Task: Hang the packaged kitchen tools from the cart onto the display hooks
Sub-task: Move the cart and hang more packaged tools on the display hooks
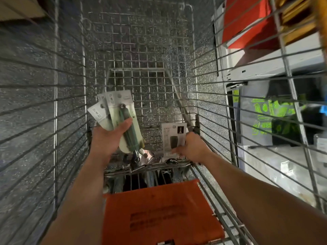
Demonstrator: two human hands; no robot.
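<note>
**A:** Where are the hands?

**B:** Both are down inside the cart [83,85], just beyond the orange flap [159,209]. The left hand [106,138] is beyond the flap's left corner and the right hand [192,145] beyond its right corner.

**A:** What has the left got?

**B:** A fanned bunch of packs [113,110], white cards with grey tops, lifted off the cart floor. The front one carries a tool with a green handle [128,131]. The palm faces up under the cards and the thumb [126,123] presses across the handle, clamping the bunch. The other fingers are behind the cards, so I cannot tell how they lie.

**A:** And the right?

**B:** It grips a grey pack [172,133] with a dark item printed or sealed on its front. The pack stands upright beyond the flap's right end. The back of the hand faces the camera and the fingers [176,150] are curled together round the card's lower right part.

**A:** Do the two lots touch?

**B:** No. They are apart, with bare mesh between them.

**A:** Is anything lower down?

**B:** There are some shiny metal pieces [141,155] at the bottom, just beyond the flap's far edge and under the left bunch. They are too blurred to name.

**A:** And outside the cart?

**B:** To the right of the flap, through the bars, there is a shelf [283,66]. A red box [246,20] sits on it further off, and a bag [265,114] with bright green print is below, nearer the flap.
</note>
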